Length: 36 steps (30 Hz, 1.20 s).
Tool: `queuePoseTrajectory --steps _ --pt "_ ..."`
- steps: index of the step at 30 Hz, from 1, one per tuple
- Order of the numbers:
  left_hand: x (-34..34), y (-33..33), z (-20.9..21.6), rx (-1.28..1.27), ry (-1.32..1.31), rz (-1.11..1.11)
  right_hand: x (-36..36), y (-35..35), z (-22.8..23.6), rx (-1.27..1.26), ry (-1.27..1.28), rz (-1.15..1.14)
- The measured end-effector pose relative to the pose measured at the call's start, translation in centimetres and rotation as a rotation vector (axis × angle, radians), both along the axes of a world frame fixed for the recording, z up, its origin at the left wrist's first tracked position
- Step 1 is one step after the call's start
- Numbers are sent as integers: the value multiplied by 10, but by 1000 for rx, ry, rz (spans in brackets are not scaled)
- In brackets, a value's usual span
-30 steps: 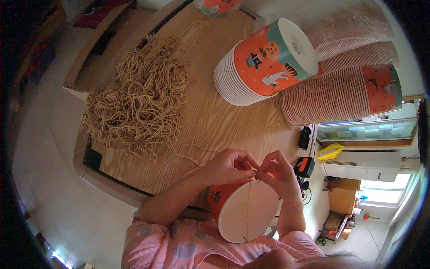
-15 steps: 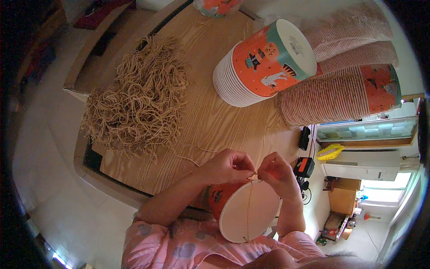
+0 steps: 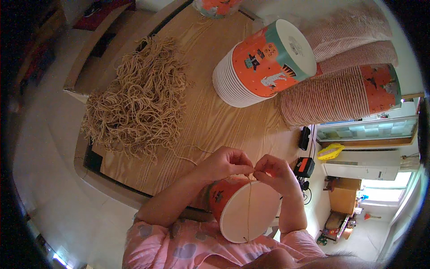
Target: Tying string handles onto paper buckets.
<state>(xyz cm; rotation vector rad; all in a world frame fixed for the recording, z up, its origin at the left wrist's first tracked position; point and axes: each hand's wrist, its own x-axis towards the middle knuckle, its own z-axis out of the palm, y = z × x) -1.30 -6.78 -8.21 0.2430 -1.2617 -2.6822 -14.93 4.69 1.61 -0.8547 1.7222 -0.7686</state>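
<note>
An orange paper bucket (image 3: 233, 204) with a white inside lies tilted in my lap, its open mouth facing up toward me. A thin tan string (image 3: 247, 206) runs straight across that mouth from rim to rim. My left hand (image 3: 224, 163) and my right hand (image 3: 277, 172) meet at the far rim, both pinching the string's upper end. A loose strand trails from my left hand back to the big heap of tan strings (image 3: 143, 98) on the wooden table (image 3: 210, 121).
A leaning stack of orange printed buckets (image 3: 262, 62) lies on the table's far side. Long stacks of nested buckets (image 3: 340, 94) lie to its right. Black power gear (image 3: 305, 167) and a yellow object (image 3: 330, 151) sit on the floor at right.
Both hands stay pinched at the bucket's rim; the fingers have shifted only slightly. The bucket and string hold the same place.
</note>
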Motion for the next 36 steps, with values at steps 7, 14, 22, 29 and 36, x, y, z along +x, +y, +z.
queuePoseTrajectory --steps 7,14,22,29,36 --pt "3 -5 4 -4 -34 -36 -1 2 -6 -10 65 2" --pt "2 -3 3 -13 -34 -18 1 0 -4 36 119 -2" --pt "2 -5 5 5 -37 -33 2 1 -6 -30 142 -15" --pt "-3 3 -6 42 34 14 2 0 3 74 167 -52" --pt "-2 9 3 -183 0 101 1 -1 2 41 173 -9"
